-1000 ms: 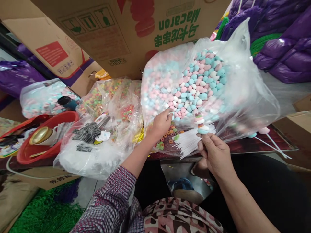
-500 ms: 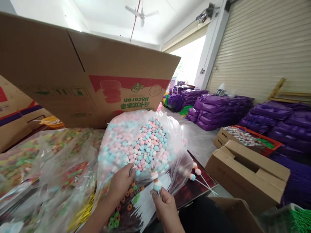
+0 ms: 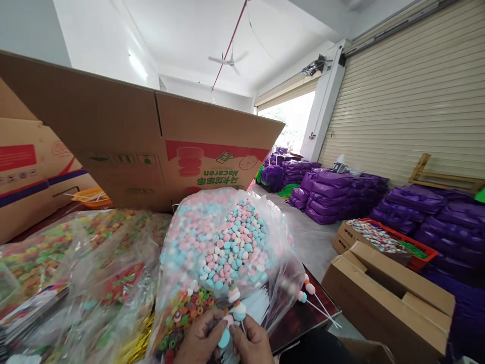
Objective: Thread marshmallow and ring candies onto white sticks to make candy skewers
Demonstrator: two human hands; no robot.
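Observation:
At the bottom edge, my left hand [image 3: 200,339] pinches a pale blue candy [image 3: 224,337] and presses it against a thin white stick. My right hand [image 3: 252,344] grips that candy stick [image 3: 237,303], which carries several stacked sweets in pink, white and blue. Both hands meet just in front of a big clear plastic bag [image 3: 223,242] full of pink, blue and white candies. Colourful ring candies [image 3: 182,316] lie loose under the bag by my left hand. Only parts of my fingers show.
Clear bags of ring candies [image 3: 76,268] crowd the left of the table. An open cardboard box [image 3: 151,151] stands behind. Two finished sticks [image 3: 308,293] lie at the table's right edge. Open cartons [image 3: 390,293] and stacked purple bags [image 3: 333,189] fill the floor to the right.
The camera tilted up further. My left hand came out of the candy bag and moved to the stick with a blue candy, meeting my right hand.

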